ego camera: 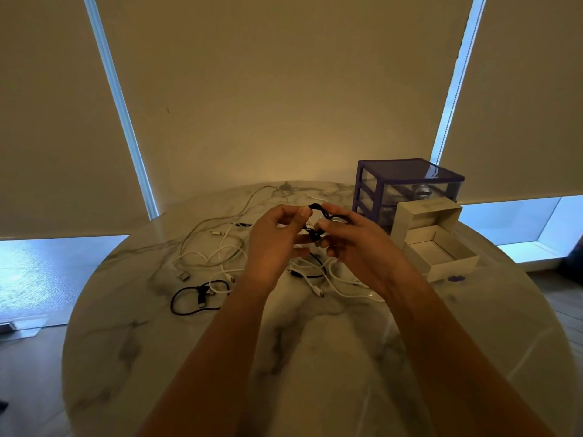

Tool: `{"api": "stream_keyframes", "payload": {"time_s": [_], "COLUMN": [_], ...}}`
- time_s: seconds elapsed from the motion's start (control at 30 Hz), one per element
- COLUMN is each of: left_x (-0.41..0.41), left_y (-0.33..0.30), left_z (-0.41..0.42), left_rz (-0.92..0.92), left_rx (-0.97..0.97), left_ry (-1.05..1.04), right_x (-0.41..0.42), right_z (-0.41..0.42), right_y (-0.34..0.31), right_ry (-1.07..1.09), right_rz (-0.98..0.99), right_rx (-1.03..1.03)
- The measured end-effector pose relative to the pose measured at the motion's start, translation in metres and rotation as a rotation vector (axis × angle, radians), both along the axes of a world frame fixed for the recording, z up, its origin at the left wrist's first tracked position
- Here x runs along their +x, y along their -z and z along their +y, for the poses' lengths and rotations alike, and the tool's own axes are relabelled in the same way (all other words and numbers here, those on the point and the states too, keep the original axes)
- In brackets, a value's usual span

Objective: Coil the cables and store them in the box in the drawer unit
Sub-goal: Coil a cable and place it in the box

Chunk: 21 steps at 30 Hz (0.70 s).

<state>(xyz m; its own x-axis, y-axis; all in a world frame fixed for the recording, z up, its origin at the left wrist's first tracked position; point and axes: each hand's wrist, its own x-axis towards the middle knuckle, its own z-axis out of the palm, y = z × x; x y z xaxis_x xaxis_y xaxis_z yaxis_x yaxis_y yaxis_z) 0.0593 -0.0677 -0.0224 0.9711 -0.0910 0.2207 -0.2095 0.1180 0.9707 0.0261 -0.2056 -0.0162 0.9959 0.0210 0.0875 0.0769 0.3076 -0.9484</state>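
Head view: both hands are raised above the middle of the marble table, the left hand and right hand each pinching a small black cable wound into a coil between them. If either pinch slackens, the loops would likely spring open and drop into the loose white cables below, tangling. The open white box waits at the right edge, before the purple drawer unit.
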Motion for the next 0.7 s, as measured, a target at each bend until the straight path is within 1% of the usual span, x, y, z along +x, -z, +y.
{"api": "stream_keyframes", "payload": {"time_s": [0.07,0.13,0.23,0.3,0.43,0.6,0.7], "left_x": [0.000,0.000,0.003,0.007,0.009,0.008,0.007], "left_y": [0.001,0.001,0.002,0.004,0.005,0.003,0.004], "left_z": [-0.002,-0.002,0.003,0.006,0.008,0.010,0.006], "left_rz": [-0.011,-0.008,-0.015,-0.028,-0.047,-0.078,-0.071], "left_rx": [0.005,-0.015,-0.067,-0.085,-0.117,-0.150,-0.151], "left_ry": [-0.026,-0.047,-0.092,-0.140,-0.198,-0.247,-0.231], "right_x": [0.000,-0.002,-0.001,-0.001,-0.002,-0.005,-0.008], "right_z": [0.002,0.003,0.004,0.004,0.002,-0.004,-0.004], "right_y": [0.001,0.001,0.002,0.003,0.004,0.001,-0.001], "right_ry": [0.070,0.090,0.102,0.091,0.016,-0.086,-0.106], "right_rz": [-0.021,-0.031,0.018,0.060,0.127,0.208,0.193], "right_rx": [0.007,0.024,-0.051,-0.163,-0.514,-0.718,-0.836]}}
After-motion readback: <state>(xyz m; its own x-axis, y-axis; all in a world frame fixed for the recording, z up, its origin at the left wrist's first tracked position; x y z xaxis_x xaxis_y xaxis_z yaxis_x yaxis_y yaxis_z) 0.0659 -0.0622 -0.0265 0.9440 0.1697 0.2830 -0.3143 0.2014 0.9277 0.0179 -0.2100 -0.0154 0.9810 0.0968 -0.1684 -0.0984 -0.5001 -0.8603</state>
